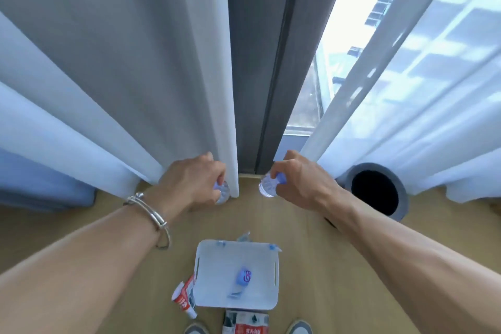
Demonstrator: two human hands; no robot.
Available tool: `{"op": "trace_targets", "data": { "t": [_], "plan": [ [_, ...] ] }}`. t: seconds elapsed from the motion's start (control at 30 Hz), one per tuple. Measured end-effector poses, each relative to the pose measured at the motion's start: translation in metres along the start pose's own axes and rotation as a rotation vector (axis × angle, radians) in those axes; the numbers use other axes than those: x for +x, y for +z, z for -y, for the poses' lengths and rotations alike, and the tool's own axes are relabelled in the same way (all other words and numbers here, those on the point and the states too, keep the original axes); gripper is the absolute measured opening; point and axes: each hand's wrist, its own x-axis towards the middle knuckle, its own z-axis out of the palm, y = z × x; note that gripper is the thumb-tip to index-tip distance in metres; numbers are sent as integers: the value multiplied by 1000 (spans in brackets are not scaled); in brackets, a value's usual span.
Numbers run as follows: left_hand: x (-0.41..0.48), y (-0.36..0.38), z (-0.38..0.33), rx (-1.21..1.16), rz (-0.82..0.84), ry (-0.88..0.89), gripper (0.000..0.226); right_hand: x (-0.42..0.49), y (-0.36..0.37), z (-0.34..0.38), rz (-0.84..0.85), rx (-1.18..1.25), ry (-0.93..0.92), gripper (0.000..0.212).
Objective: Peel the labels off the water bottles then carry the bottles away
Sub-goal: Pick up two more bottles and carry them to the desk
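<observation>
My left hand grips a clear water bottle by its top, close to the edge of a white curtain. My right hand holds a second clear water bottle with a bluish cap end between its fingers. Both bottles hang over the wooden floor in front of a dark window frame, and no labels show on them. Below, a white tray lies on the floor with one bottle that bears a blue label lying in it. A peeled red-and-white label lies by the tray's left edge.
White curtains hang left and right of a dark window frame. A grey round bin with a dark opening stands at the right. A red-and-white package lies between my shoes at the bottom edge.
</observation>
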Motion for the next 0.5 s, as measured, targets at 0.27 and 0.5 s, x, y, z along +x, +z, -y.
{"op": "trace_targets", "data": {
  "t": [0.27,0.5],
  "plan": [
    [-109,-304,-12,153,-226,58,7,-69,-276,101,-194,-87,-112,18],
    [-239,-504,-44,187,-469,42,9,-177,-475,194,-429,-182,-176,8]
  ]
}}
